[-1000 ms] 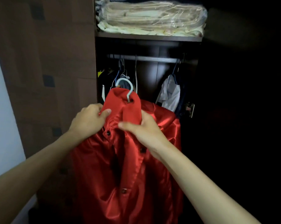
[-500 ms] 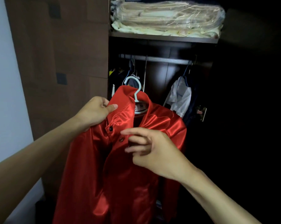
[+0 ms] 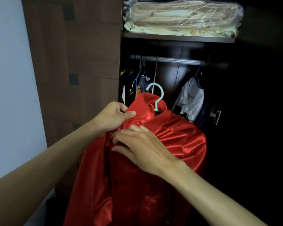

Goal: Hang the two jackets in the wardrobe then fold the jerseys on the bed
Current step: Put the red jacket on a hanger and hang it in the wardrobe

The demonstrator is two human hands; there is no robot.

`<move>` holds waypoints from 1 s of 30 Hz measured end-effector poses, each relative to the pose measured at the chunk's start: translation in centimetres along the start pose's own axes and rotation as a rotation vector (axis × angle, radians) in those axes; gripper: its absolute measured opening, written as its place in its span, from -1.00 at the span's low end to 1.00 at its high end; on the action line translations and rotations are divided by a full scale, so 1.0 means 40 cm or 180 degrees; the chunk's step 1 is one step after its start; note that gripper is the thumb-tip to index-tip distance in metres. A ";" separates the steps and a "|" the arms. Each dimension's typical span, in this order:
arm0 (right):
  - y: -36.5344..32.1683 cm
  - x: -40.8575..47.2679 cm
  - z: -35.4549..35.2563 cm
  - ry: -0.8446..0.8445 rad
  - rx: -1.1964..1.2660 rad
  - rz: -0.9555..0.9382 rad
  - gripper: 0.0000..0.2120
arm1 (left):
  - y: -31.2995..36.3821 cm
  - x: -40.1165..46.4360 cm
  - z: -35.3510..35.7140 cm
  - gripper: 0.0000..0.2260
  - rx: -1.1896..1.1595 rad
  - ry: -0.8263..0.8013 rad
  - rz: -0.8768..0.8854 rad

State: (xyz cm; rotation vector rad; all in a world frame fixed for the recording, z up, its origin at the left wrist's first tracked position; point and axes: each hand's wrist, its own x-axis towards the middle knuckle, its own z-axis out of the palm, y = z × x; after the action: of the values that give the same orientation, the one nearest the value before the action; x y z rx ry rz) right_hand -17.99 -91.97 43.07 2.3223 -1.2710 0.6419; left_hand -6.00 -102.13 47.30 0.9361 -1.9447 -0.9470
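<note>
Your right hand [image 3: 142,149] has come down flat onto the red jacket [image 3: 178,144]; your left hand [image 3: 112,117] pinches its collar.

The satin jacket [image 3: 153,160] is glossy bright red. Its hanger [image 3: 157,95] is pale blue. The wardrobe door [image 3: 82,62] is brown with small dark squares. The bagged bedding [image 3: 183,17] is beige and cream. A hanging shirt [image 3: 192,98] is whitish-grey.

One head-worn view looks forward and slightly down, close to the open wardrobe [image 3: 170,51]; the shelf lies far above, both forearms reaching in from the near edge.
</note>
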 end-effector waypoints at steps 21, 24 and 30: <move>0.114 -0.055 -0.012 0.0419 0.0090 0.1223 -0.84 | 0.022 0.004 0.005 -0.83 -0.0144 -0.0103 -0.0097; 0.136 -0.056 -0.013 0.0468 0.0686 0.1515 -0.89 | 0.025 0.001 0.006 -0.80 -0.0148 -0.0129 -0.0138; 0.144 -0.052 -0.025 0.0282 0.1283 0.1446 -0.90 | 0.014 0.004 0.001 -0.82 -0.0119 -0.0139 -0.0170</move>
State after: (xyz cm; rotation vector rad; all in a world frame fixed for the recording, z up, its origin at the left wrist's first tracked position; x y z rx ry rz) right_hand -24.13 -92.89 43.45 2.2738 -1.7802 1.2343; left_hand -6.27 -102.01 47.80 0.9573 -1.9400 -1.0389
